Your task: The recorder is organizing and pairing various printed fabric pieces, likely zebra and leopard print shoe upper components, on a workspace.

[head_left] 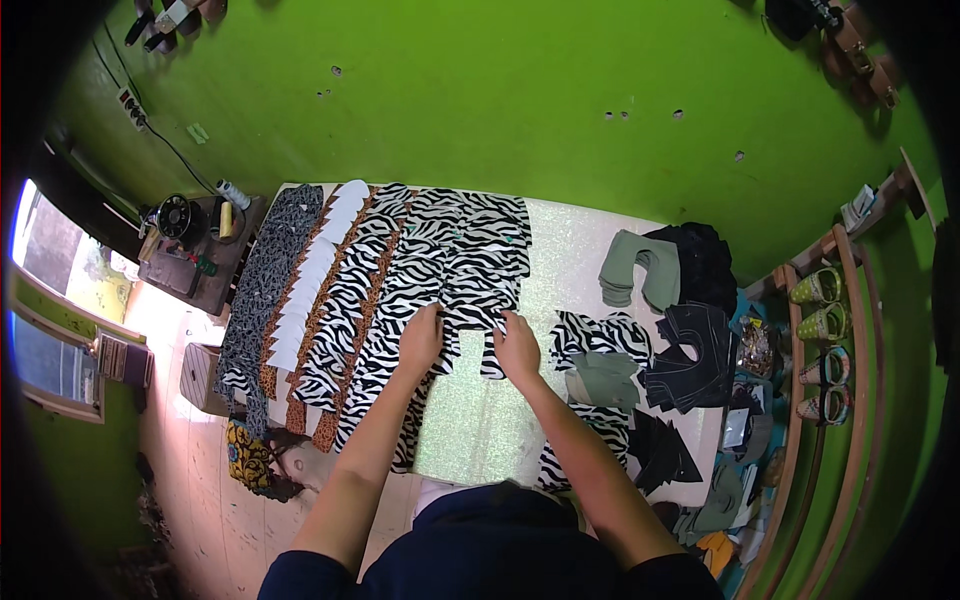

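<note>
A zebra-print fabric piece (474, 314) with a cut-out at its near edge lies across the middle of the table, at the near end of an overlapping column of zebra-print pieces (490, 245). My left hand (421, 342) closes its fingers on the left side of this piece. On its right side, my right hand (517, 350) pinches the edge, and a narrow striped leg of fabric hangs down beside the fingers. Left of my hands run more overlapping rows: zebra print, brown spotted (325, 432), white (305, 290) and grey patterned pieces (262, 290).
The pale glittery table top (470, 420) shows between my arms. At right lie more zebra pieces (600, 335), grey-green curved pieces (655, 265) and black pieces (690, 355). A wooden rack (845, 400) holds sandals on the right. A small side table (195, 270) with thread spools stands at left.
</note>
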The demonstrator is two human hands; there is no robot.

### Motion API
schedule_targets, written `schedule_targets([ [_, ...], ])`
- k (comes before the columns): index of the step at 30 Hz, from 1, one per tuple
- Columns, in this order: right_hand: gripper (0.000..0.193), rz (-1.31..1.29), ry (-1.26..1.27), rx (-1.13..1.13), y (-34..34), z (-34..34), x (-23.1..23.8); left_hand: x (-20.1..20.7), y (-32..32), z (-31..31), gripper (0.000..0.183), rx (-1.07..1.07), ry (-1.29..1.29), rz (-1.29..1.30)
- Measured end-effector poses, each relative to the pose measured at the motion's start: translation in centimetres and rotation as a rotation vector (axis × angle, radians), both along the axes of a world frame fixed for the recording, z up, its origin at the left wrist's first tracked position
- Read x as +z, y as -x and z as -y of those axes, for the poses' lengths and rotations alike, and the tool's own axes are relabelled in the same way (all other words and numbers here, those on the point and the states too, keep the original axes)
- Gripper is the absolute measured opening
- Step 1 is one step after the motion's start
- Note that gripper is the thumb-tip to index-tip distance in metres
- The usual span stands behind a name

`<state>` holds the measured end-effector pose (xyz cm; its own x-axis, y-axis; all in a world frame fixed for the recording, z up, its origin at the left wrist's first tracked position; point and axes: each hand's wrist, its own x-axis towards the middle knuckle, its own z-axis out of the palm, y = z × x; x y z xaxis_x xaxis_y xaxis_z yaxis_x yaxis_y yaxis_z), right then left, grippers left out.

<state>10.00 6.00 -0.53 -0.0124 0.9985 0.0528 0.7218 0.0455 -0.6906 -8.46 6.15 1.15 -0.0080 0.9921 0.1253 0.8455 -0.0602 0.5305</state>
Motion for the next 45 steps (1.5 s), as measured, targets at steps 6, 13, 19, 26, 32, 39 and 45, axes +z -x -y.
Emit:
schedule_targets([
  [6, 0.029, 0.036, -0.145, 0.05, -1.9, 3.6, 1.3, 1.4, -2.6, 2.4, 0.021, -0.046, -0.115, 0.038],
  [13, 0.017, 0.085, -0.188, 0.14, -7.3, 11.4, 1.6, 1.0, -9.8, 8.4, 0.014, -0.386, -0.017, 0.195],
  [19, 0.019, 0.266, -0.215, -0.034, -12.7, 16.8, 1.8, 1.2, -14.5, 10.9, 0.015, -0.632, 0.003, 0.181],
  [26, 0.029, 0.455, -0.276, -0.065, -16.5, 19.5, 2.6, 0.3, -18.0, 13.4, 0.061, -0.666, 0.201, -0.138],
  [32, 0.02, 0.459, -0.291, -0.077, -17.2, 19.9, 1.9, 0.9, -19.0, 14.4, 0.063, -0.595, 0.134, -0.16],
  [39, 0.022, 0.419, -0.312, -0.072, -17.4, 19.4, 3.3, 1.5, -19.3, 14.3, 0.059, -0.625, 0.076, -0.187],
  [45, 0.024, 0.397, -0.324, -0.038, -17.2, 18.2, 3.9, 3.1, -18.8, 13.1, 0.06, -0.583, 0.146, -0.114],
])
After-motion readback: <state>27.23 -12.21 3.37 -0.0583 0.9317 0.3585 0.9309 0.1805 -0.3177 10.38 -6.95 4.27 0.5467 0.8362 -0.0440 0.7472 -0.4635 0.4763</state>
